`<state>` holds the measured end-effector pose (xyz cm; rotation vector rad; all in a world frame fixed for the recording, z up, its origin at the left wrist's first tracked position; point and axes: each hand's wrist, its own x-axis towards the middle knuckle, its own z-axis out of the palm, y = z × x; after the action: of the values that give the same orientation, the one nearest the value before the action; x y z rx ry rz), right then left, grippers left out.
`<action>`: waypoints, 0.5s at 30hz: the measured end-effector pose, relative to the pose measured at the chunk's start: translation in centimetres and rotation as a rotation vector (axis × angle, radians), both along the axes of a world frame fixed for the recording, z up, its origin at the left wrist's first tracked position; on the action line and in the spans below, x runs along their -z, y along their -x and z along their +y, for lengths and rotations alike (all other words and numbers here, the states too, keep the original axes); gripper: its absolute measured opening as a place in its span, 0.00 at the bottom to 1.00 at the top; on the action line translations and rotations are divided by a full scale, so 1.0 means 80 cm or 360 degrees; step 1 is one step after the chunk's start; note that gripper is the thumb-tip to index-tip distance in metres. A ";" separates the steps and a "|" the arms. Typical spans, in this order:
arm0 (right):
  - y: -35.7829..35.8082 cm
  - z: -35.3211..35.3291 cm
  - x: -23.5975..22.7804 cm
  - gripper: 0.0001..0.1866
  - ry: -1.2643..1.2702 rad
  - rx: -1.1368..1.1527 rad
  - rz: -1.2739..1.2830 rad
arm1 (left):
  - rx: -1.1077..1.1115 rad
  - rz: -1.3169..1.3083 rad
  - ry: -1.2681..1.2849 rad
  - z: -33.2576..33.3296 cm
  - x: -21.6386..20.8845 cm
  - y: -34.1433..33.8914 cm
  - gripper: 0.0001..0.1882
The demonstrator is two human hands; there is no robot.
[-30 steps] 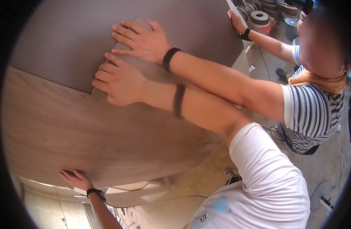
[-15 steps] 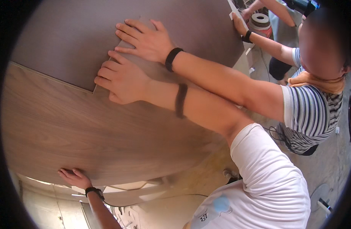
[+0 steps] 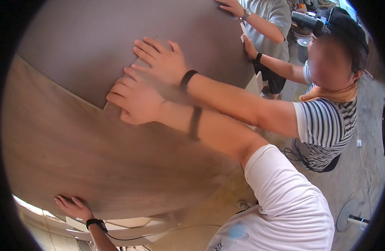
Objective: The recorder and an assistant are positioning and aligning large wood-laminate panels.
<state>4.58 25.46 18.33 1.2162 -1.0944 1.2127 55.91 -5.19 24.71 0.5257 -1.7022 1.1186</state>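
Note:
A smooth grey-brown panel (image 3: 88,37) lies on a wood-grain board (image 3: 67,154), its corner toward me. My right hand (image 3: 138,100) rests palm down beside that corner, fingers spread across the panel's edge, slightly bent. At the near left, my left hand (image 3: 75,208) lies open with its fingers flat on the rim of the wood-grain board; its thumb is hidden. Just beyond my right hand, the hand of a co-worker in a striped shirt (image 3: 161,60) presses on the panel. That person's other hand (image 3: 250,47) is at the panel's right edge, by a white strip (image 3: 243,32).
Another person in a grey shirt (image 3: 272,19) stands at the far side, one hand (image 3: 233,7) on the panel. Concrete floor (image 3: 347,167) spreads to the right, with a cable and a round base with a post (image 3: 349,215). A grey can (image 3: 303,50) stands behind the co-worker.
The view has shifted, bringing more of the grey-shirted person into sight, with a hand now on the panel's far edge. My hands keep their places on the boards.

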 end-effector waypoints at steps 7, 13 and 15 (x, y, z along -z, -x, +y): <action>0.003 0.002 0.001 0.25 0.0084 0.0035 0.0049 | 0.0010 -0.0163 -0.0206 0.010 -0.027 -0.027 0.35; -0.011 -0.011 -0.002 0.22 0.0070 0.0165 0.0058 | 0.0027 0.0281 0.0141 -0.105 -0.128 -0.126 0.33; -0.016 -0.010 0.002 0.23 0.0055 0.0202 0.0014 | -0.0073 0.0385 0.0307 -0.120 -0.115 -0.109 0.35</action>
<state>5.89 24.65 18.21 1.1080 -1.1228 1.1242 64.64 -14.82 33.93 0.5558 -1.3645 1.1871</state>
